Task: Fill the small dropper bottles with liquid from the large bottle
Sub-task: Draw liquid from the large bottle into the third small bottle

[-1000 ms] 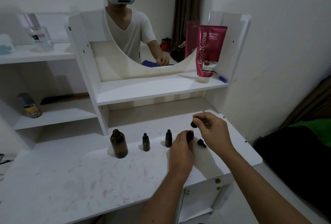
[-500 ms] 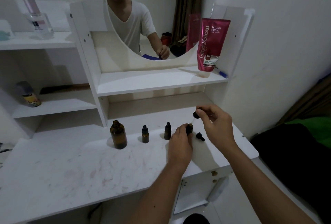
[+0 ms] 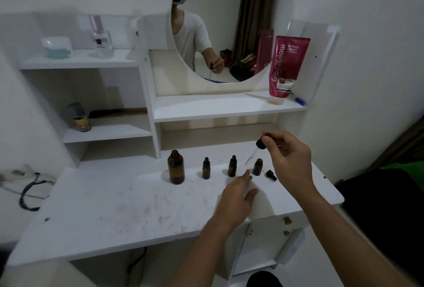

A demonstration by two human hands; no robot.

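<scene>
Above open small bottle (image 3: 257, 167), dropper (image 3: 260, 144) is pinched by right hand (image 3: 289, 158), pipette slanted down-left; left hand (image 3: 238, 191), fingers spread, empty, nearer.

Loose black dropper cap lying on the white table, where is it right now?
Head view: the loose black dropper cap lies on the white table, right of the open small amber bottle, just below the right hand.
</scene>
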